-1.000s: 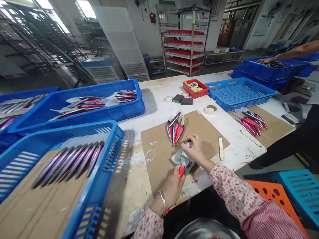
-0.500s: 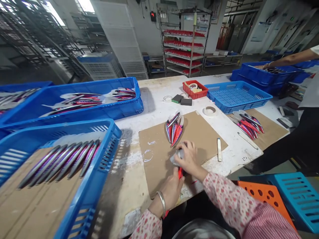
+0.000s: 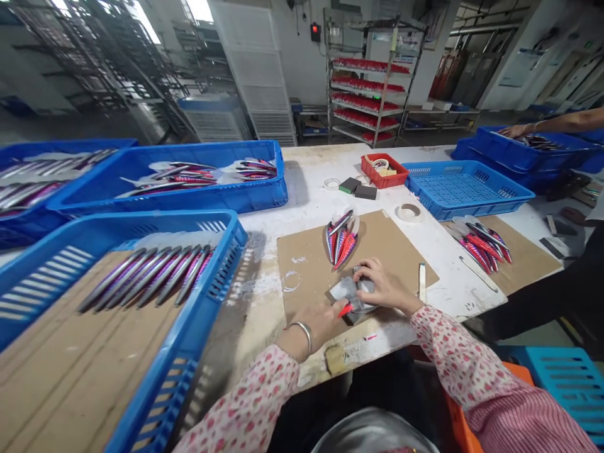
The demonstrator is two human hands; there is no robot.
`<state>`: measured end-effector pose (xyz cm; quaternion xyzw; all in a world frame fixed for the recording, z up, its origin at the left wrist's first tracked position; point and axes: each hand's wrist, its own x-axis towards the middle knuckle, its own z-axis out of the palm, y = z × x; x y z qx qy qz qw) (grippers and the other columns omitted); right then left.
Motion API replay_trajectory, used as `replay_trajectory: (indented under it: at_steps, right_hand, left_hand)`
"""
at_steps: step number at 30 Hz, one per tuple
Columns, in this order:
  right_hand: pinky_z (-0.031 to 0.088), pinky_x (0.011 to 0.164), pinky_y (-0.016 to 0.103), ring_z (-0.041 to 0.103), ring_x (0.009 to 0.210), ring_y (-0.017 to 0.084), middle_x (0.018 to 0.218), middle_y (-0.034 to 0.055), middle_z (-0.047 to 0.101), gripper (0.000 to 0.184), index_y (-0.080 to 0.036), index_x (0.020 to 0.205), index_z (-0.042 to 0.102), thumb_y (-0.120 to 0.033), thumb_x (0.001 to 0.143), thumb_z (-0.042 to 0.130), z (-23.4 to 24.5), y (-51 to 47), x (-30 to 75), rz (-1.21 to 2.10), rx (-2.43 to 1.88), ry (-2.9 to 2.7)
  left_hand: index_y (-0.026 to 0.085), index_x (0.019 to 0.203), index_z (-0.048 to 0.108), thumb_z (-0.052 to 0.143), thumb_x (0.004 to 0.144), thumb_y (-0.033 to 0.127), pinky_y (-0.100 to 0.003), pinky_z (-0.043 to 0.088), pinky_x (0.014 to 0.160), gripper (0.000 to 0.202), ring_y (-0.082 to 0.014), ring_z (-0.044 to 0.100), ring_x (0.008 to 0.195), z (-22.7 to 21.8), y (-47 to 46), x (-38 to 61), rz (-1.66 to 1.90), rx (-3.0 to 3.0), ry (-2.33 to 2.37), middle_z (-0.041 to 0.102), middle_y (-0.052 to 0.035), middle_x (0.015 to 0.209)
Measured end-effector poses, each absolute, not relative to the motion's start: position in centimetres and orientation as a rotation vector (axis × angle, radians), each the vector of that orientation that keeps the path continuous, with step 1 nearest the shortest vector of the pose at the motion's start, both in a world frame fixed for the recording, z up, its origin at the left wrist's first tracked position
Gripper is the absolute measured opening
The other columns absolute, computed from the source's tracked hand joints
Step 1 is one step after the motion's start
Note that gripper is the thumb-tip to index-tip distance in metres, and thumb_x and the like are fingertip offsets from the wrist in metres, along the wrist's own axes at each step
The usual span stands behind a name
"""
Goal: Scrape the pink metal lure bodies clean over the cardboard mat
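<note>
My left hand (image 3: 324, 316) is closed round a small red-tipped tool (image 3: 345, 309) at the near edge of a brown cardboard sheet (image 3: 377, 242). My right hand (image 3: 384, 286) is closed on a silvery grey piece (image 3: 346, 291) that lies on the cardboard, right beside the tool's tip. Just beyond the hands, a small pile of red, blue and silver fish-shaped lures (image 3: 341, 238) rests on the same cardboard. A thin white stick (image 3: 422, 282) lies to the right of my right hand.
Blue crates (image 3: 155, 277) with silver and purple lures stand at the left; another blue crate (image 3: 198, 182) is behind. An empty blue tray (image 3: 465, 185), a red box (image 3: 383, 170) and tape rolls (image 3: 408, 211) sit farther back. A second person's hand (image 3: 516, 130) reaches into a far blue crate. More lures (image 3: 481, 238) lie right.
My left hand has turned from upright to lying lower and flatter at the cardboard's edge. My right hand stays on the grey piece. The view has shifted a little.
</note>
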<state>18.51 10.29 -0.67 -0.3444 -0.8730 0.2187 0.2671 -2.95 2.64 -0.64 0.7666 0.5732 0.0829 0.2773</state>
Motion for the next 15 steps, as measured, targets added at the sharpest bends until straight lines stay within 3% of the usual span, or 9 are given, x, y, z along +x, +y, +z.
replay_trajectory:
  at_steps: [3, 8, 15]
  right_hand:
    - [0.042, 0.098, 0.04, 0.047, 0.114, 0.024, 0.117, 0.0065, 0.054, 0.021, -0.022, 0.095, 0.062, -0.022, 0.076, 0.07, -0.8, 9.6, 18.4, 0.64, -0.923, -2.386]
    - [0.042, 0.098, 0.037, 0.051, 0.111, 0.02, 0.116, 0.0028, 0.056, 0.008, -0.024, 0.092, 0.063, -0.029, 0.086, 0.065, -1.3, 10.5, 17.2, 0.804, -0.805, -2.439]
    - [0.041, 0.096, 0.035, 0.051, 0.108, 0.02, 0.112, 0.0023, 0.057, 0.011, -0.023, 0.089, 0.064, -0.021, 0.08, 0.069, -0.9, 11.2, 16.8, 0.836, -0.8, -2.535]
  left_hand:
    - [0.019, 0.117, 0.062, 0.057, 0.087, 0.036, -0.045, 0.047, 0.081, 0.035, -0.0339, 0.067, 0.086, -0.6, 3.4, -2.7, 0.038, 2.134, 1.576, 0.069, -0.0137, 0.085]
    - [0.017, 0.123, 0.058, 0.057, 0.089, 0.039, -0.045, 0.048, 0.084, 0.041, -0.0349, 0.067, 0.091, -0.6, 3.5, -2.2, 0.028, 2.14, 1.6, 0.07, -0.0157, 0.088]
    - [0.014, 0.115, 0.06, 0.055, 0.09, 0.041, -0.041, 0.05, 0.08, 0.037, -0.034, 0.069, 0.09, -0.7, 3.1, -1.9, -0.061, 2.201, 1.608, 0.071, -0.0185, 0.092]
